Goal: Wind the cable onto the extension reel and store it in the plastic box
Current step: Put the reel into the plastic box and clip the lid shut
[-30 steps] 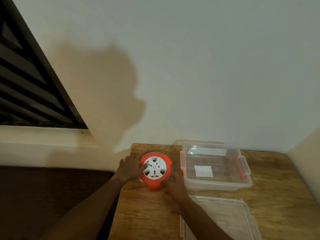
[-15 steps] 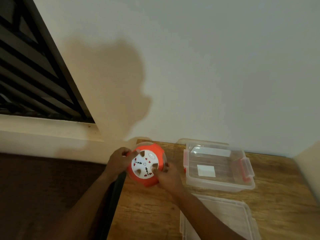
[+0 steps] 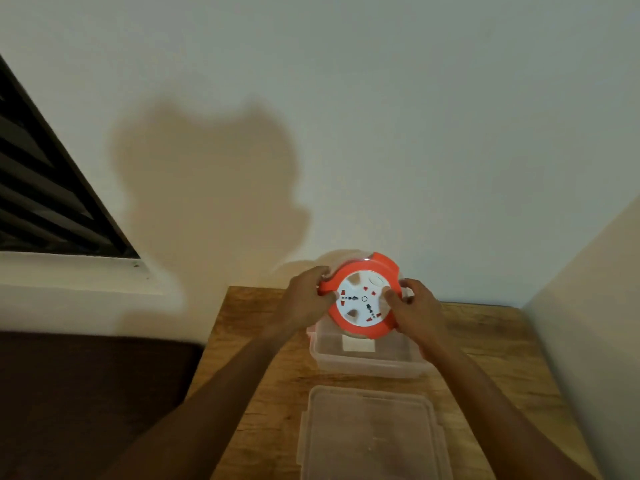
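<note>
Wooden table (image 3: pixel 491 344) w/ clear plastic box (image 3: pixel 367 367), lid off; storing step in hand.
Round orange-and-white extension reel (image 3: pixel 362 299) held above box, left hand (image 3: pixel 308 299) & right hand (image 3: pixel 414 310) fingers curled gripping its rim; next: lower level into box, then fit clear lid (image 3: pixel 372 434).
</note>
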